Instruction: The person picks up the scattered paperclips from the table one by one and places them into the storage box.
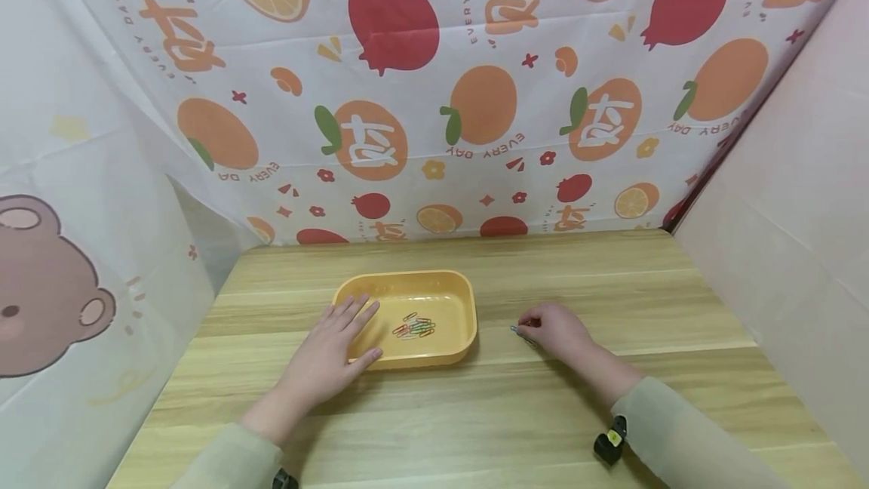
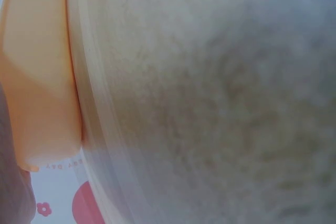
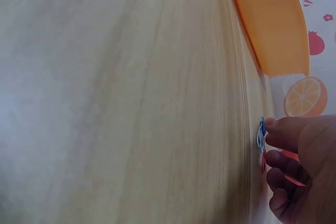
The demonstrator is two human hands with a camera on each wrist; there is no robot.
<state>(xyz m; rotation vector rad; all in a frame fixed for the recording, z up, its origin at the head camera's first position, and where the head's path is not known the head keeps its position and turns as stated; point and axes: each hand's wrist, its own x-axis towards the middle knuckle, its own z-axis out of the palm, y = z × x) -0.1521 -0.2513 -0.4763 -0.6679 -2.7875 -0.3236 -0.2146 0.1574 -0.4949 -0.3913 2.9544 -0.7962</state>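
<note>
A yellow tray stands on the table, with several coloured paper clips in a loose pile on its floor. My left hand lies over the tray's left side, fingers straight and spread across the rim, thumb at the front edge. To the right of the tray, my right hand pinches a blue paper clip between thumb and forefinger, low over the table. A white clip and something red show right beside it, below the fingertips. In the left wrist view the tray's side wall fills the left edge.
The wood-grain table runs back to a fruit-printed cloth. Pale cloth walls stand on either side, the left one with a bear print. A black wrist camera sits at the right sleeve.
</note>
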